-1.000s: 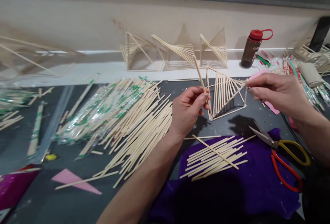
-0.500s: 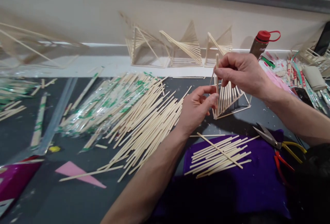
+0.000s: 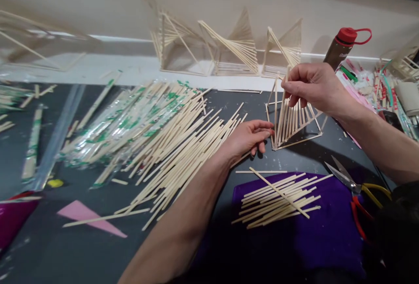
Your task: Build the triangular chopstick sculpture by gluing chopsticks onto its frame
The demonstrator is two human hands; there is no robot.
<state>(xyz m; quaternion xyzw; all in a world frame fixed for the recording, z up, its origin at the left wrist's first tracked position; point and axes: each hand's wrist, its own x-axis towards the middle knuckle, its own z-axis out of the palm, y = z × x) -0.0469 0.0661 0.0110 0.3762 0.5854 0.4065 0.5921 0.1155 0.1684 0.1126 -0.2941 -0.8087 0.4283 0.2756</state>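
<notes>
A small frame of thin wooden sticks (image 3: pixel 297 120) stands on the dark tabletop, with a row of slanted sticks fanning across it. My right hand (image 3: pixel 309 85) pinches the upper part of a wooden stick (image 3: pixel 281 111) at the frame's near left side; that stick's lower end meets the frame's bottom corner. Beside this corner, my left hand (image 3: pixel 250 138) has its fingers loosely stretched out, their tips close to the frame. Whether they touch it I cannot tell. Loose sticks (image 3: pixel 193 157) lie in a big pile left of my left forearm.
Several shorter sticks (image 3: pixel 281 199) rest on a purple cloth (image 3: pixel 340 214) in front, with open scissors (image 3: pixel 353 186) at its right. Finished stick frames (image 3: pixel 229 57) line the wall. A red-capped bottle (image 3: pixel 340 50) stands behind my right hand. Wrapped chopsticks (image 3: pixel 131 120) lie left.
My left hand has let go of the stick and moved down and slightly left. My right hand still pinches the stick near its top. The view has shifted a little.
</notes>
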